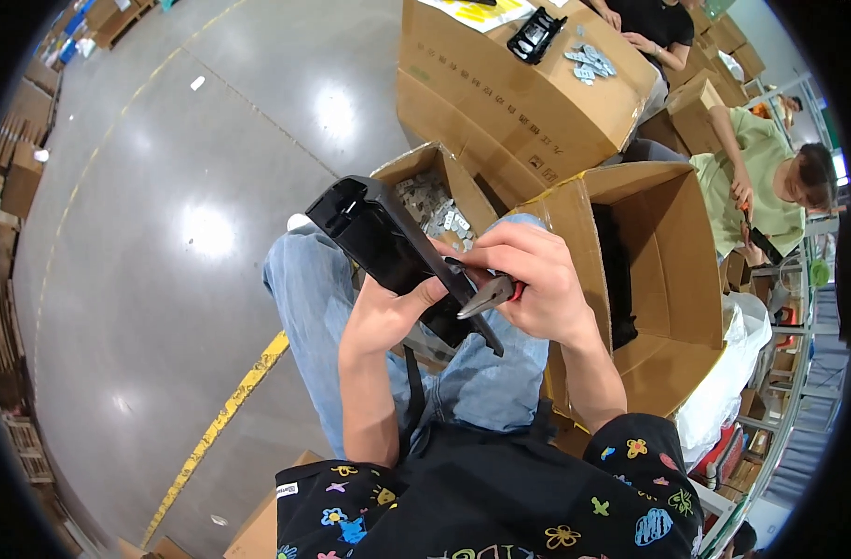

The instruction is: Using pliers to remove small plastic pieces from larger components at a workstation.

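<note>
Left hand (381, 317): clenched around the lower part of a black plastic housing (388, 244), thumb pressed on its face, holding it tilted above the lap
Right hand (528, 279): grasping red-handled pliers (489, 295), whose metal tips touch the housing near its lower edge
Black plastic housing: long, moulded, open at the upper end; it looks stiff and fairly light, probably smooth enough to slip, so a full wrap round its narrow middle seems the safest hold
Lap: blue jeans (304, 289) under the hands, a dark strap hanging below the housing
Small carton (444, 172): just behind the housing, filled with small grey metal pieces
Large carton (668, 242): open to the right, dark parts inside
Floor (164, 233): polished grey concrete with a yellow line
Further off: other people at stacked cartons on the far right
</note>
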Action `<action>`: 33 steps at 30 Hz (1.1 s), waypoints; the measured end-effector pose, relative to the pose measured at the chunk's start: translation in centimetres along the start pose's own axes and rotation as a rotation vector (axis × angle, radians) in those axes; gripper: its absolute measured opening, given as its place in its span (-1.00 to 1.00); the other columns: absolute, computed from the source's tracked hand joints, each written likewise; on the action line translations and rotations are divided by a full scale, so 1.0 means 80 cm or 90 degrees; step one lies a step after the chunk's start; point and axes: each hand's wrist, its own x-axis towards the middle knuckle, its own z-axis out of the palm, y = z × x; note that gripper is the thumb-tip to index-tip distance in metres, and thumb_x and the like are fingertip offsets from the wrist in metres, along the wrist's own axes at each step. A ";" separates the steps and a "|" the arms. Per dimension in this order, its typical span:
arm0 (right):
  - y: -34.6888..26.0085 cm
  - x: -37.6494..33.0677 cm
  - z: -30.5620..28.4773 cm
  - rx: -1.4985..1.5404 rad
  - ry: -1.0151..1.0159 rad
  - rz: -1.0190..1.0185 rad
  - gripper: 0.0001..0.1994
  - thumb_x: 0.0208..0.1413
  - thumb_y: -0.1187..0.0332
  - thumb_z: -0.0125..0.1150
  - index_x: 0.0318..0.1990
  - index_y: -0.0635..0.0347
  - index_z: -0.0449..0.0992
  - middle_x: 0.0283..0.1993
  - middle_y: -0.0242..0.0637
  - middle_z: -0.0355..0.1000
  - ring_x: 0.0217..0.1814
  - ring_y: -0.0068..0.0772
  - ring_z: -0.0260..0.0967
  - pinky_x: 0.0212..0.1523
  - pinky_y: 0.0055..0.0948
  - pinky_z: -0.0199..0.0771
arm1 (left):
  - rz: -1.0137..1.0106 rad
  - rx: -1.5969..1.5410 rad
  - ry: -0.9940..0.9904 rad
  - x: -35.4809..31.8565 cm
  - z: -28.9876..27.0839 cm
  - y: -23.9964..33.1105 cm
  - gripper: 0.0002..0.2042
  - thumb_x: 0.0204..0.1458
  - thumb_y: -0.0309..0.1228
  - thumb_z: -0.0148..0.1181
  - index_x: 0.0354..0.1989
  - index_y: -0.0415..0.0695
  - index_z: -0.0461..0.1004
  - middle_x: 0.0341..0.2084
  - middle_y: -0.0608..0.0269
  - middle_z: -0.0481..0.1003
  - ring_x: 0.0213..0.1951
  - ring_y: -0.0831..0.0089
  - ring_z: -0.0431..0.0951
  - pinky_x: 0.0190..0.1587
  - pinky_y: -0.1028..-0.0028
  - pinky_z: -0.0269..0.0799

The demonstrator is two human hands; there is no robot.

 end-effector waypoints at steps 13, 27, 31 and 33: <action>0.007 -0.020 0.031 0.225 0.065 0.153 -0.70 -0.24 0.72 0.23 -0.25 0.32 0.50 -0.29 -0.18 0.44 -0.26 -0.29 0.44 -0.25 -0.46 0.42 | -0.058 -0.144 0.049 0.003 0.000 -0.007 -0.80 0.00 -0.54 0.24 -0.18 -0.27 0.46 -0.29 0.25 0.51 -0.20 0.47 0.48 -0.07 0.47 0.37; 0.002 -0.054 0.026 0.825 0.141 0.673 -0.62 0.07 0.49 0.05 0.02 0.25 0.10 -0.06 -0.12 0.22 -0.43 -0.55 0.16 -0.46 -0.58 0.27 | -0.023 -0.019 0.277 0.003 -0.022 -0.002 -0.81 0.05 -0.49 0.16 -0.24 -0.35 0.41 -0.41 -0.01 0.54 -0.35 0.23 0.59 -0.23 0.31 0.55; -0.032 -0.075 0.027 0.994 0.240 0.603 -0.48 -0.05 0.37 0.09 0.09 0.35 0.13 -0.05 -0.03 0.23 -0.43 -0.51 0.15 -0.57 -0.63 0.25 | 0.021 0.013 0.310 0.005 -0.028 -0.010 -0.84 0.08 -0.52 0.11 -0.21 -0.37 0.41 -0.38 -0.02 0.54 -0.32 0.24 0.59 -0.22 0.32 0.55; -0.046 -0.073 0.020 1.045 0.202 0.579 -0.46 -0.10 0.32 0.12 0.03 0.44 0.17 -0.10 -0.02 0.24 -0.43 -0.51 0.12 -0.67 -0.64 0.19 | 0.040 0.067 0.335 0.004 -0.030 -0.012 -0.84 0.09 -0.54 0.10 -0.20 -0.37 0.42 -0.36 -0.02 0.54 -0.31 0.24 0.59 -0.21 0.32 0.55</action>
